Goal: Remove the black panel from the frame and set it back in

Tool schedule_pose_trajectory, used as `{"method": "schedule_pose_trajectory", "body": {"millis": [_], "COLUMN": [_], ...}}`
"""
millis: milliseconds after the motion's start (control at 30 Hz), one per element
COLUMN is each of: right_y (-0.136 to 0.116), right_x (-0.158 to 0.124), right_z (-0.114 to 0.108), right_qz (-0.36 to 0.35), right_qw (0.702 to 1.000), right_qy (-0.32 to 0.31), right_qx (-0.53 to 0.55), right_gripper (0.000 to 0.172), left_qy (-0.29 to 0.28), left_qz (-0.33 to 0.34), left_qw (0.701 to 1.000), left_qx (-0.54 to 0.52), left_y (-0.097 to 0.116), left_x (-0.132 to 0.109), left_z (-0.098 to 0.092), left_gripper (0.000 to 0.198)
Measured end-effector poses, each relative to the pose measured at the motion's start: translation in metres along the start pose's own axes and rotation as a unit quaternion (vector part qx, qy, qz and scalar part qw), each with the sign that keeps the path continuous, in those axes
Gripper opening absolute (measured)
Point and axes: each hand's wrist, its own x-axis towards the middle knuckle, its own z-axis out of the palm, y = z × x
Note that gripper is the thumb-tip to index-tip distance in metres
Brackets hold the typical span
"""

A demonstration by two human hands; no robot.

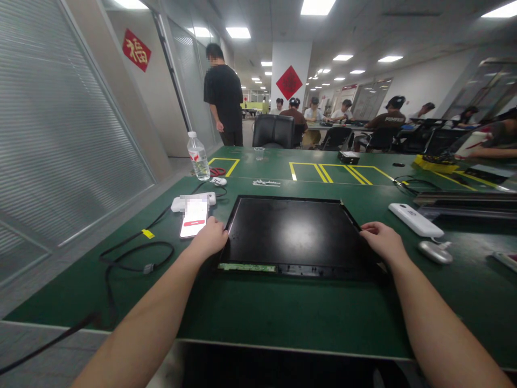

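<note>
A black flat display panel (291, 231) lies screen up on the green table (307, 312), its dark surface reflecting a ceiling light. Along its near edge a green circuit strip (247, 267) is exposed. My left hand (212, 237) grips the panel's left edge, fingers curled at the frame. On the opposite side, my right hand (382, 240) holds the right edge with thumb and fingers closed together. Beside my left hand lies a phone (194, 218) with a lit screen, leaning on a white power bank (177, 203).
A water bottle (197, 156), red-handled scissors (217, 172) and a looped black cable (139, 245) are on the left. To the right lie another white power bank (416, 219) and a silver mouse-shaped device (434, 251). A plastic cup (259, 154) stands farther back. Several people sit beyond; one stands.
</note>
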Motion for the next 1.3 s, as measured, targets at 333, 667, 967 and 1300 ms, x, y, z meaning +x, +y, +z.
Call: {"method": "schedule_pose_trajectory", "body": {"millis": [333,667,967,1300], "right_y": [0.003,0.002,0.002,0.003], "right_x": [0.003,-0.002,-0.002,0.0], "right_z": [0.003,0.002,0.004,0.004], "right_qz": [-0.005,-0.017,-0.025,-0.026], "right_qw": [1.0,1.0,1.0,1.0], "right_qy": [0.004,0.01,0.011,0.007], "right_qx": [0.015,0.004,0.003,0.0], "right_gripper": [0.021,0.022,0.021,0.022], "left_qy": [0.003,0.085,0.091,0.044], "left_qz": [-0.002,-0.037,-0.14,-0.23], "left_qw": [1.0,0.968,0.832,0.736], "left_qx": [-0.019,-0.231,-0.529,-0.636], "left_y": [0.0,-0.001,0.009,0.02], "left_x": [0.004,0.0,-0.003,-0.002], "left_z": [-0.006,-0.016,-0.017,-0.023], "left_gripper": [0.024,0.03,0.024,0.024]}}
